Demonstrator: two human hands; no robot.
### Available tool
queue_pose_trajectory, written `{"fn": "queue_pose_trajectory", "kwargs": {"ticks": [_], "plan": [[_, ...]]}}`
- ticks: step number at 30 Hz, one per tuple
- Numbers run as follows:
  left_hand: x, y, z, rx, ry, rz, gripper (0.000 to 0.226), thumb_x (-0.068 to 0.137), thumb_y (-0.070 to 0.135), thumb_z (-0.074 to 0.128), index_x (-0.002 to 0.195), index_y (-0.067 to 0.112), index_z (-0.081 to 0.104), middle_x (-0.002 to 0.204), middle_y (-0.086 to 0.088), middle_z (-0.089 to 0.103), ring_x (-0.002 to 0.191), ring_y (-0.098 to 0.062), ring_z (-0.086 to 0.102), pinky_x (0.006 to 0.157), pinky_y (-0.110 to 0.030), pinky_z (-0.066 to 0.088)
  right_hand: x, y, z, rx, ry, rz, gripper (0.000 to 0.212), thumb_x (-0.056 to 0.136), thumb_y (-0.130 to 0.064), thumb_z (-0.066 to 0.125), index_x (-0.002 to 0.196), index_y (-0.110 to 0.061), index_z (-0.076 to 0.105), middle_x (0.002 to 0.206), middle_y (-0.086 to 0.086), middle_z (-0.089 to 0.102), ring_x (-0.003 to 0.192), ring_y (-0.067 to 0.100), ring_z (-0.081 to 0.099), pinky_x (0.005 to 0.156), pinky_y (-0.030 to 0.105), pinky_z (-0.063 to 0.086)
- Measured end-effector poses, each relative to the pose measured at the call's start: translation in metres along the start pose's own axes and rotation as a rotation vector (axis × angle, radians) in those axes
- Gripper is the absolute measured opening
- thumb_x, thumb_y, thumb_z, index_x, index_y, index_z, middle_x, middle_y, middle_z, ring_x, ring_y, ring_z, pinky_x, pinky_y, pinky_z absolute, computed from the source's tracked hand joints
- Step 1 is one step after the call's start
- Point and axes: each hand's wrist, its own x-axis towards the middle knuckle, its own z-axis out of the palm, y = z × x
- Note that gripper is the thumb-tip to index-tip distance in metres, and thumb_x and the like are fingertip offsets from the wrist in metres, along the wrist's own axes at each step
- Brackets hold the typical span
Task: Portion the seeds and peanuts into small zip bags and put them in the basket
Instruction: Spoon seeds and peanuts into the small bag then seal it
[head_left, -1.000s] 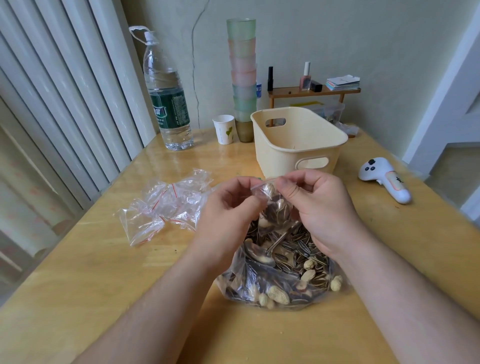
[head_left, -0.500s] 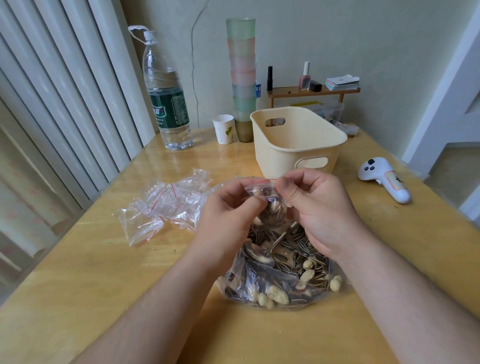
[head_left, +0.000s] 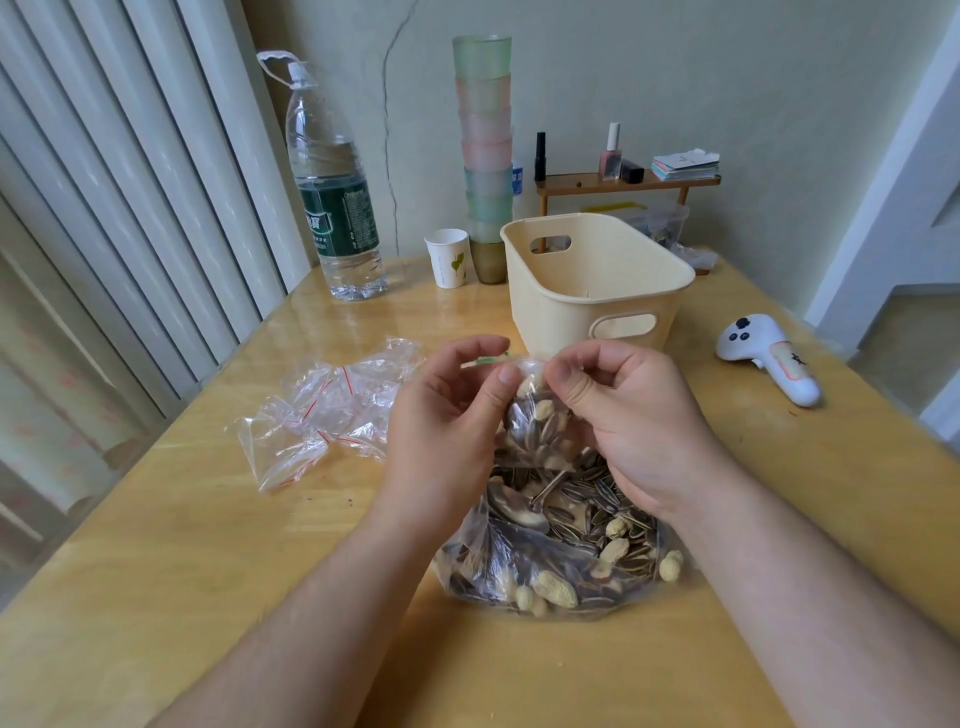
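We pinch the top edge of a filled small zip bag (head_left: 535, 426) with left hand (head_left: 447, 426) and right hand (head_left: 628, 421) | bag held above the big open bag of seeds and peanuts (head_left: 561, 545) on the table (head_left: 182, 545) | cream basket (head_left: 597, 291) just behind | empty zip bags (head_left: 322, 410) to our left

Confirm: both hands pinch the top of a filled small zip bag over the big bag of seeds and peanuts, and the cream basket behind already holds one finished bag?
Not quite. Head view: the basket looks empty. The rest holds: left hand and right hand pinch the small zip bag above the big bag.
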Motion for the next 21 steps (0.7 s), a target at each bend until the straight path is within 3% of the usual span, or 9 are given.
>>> {"fn": "queue_pose_trajectory", "kwargs": {"ticks": [2,5,9,13,16,21], "plan": [[0.0,0.003,0.002,-0.05,-0.015,-0.026,0.028,0.099,0.005,0.068,0.124,0.017,0.063,0.098,-0.008,0.081,0.089,-0.019,0.076,0.077,-0.034,0.061,0.001,0.0,-0.001,0.012,0.009,0.005,0.021,0.074,-0.03,0.079,0.087,-0.014,0.075,0.083,0.013,0.075,0.078,0.025,0.073,0.069,0.037,0.058],[-0.001,0.005,0.002,-0.066,-0.034,-0.041,0.038,0.097,0.006,0.073,0.129,0.021,0.059,0.097,-0.006,0.08,0.095,-0.02,0.076,0.089,-0.043,0.06,0.003,0.001,-0.003,0.026,0.058,-0.015,0.014,0.073,-0.029,0.08,0.082,-0.019,0.078,0.08,0.006,0.075,0.079,0.02,0.071,0.079,0.041,0.058],[-0.001,0.001,0.003,-0.068,-0.06,-0.103,0.05,0.087,0.018,0.081,0.13,0.024,0.058,0.099,-0.012,0.077,0.096,-0.027,0.074,0.096,-0.049,0.057,0.005,0.006,-0.002,0.001,0.039,-0.051,0.011,0.075,-0.029,0.08,0.083,-0.02,0.079,0.091,0.017,0.077,0.09,0.028,0.073,0.093,0.046,0.059],[-0.001,0.003,0.003,-0.105,-0.008,-0.092,0.046,0.089,-0.001,0.078,0.125,0.017,0.058,0.081,-0.003,0.072,0.077,-0.019,0.066,0.079,-0.034,0.057,0.004,0.009,-0.004,-0.038,0.0,-0.038,0.019,0.077,-0.032,0.083,0.089,-0.018,0.078,0.096,0.02,0.077,0.096,0.039,0.074,0.092,0.05,0.059],[0.0,0.007,0.002,-0.182,0.026,-0.111,0.043,0.093,-0.01,0.069,0.127,0.013,0.057,0.081,-0.002,0.077,0.077,-0.013,0.072,0.075,-0.026,0.058,0.007,0.008,-0.01,-0.208,-0.02,-0.047,0.004,0.087,-0.021,0.083,0.089,-0.022,0.08,0.086,0.009,0.077,0.082,0.026,0.072,0.081,0.044,0.057],[0.002,0.009,-0.001,-0.223,0.033,-0.133,0.037,0.094,-0.009,0.068,0.124,0.01,0.061,0.084,-0.004,0.079,0.078,-0.011,0.075,0.07,-0.02,0.057,0.009,0.008,-0.015,-0.199,-0.007,-0.029,0.018,0.093,-0.008,0.077,0.087,-0.025,0.081,0.088,0.014,0.077,0.087,0.032,0.071,0.094,0.066,0.056]]}}
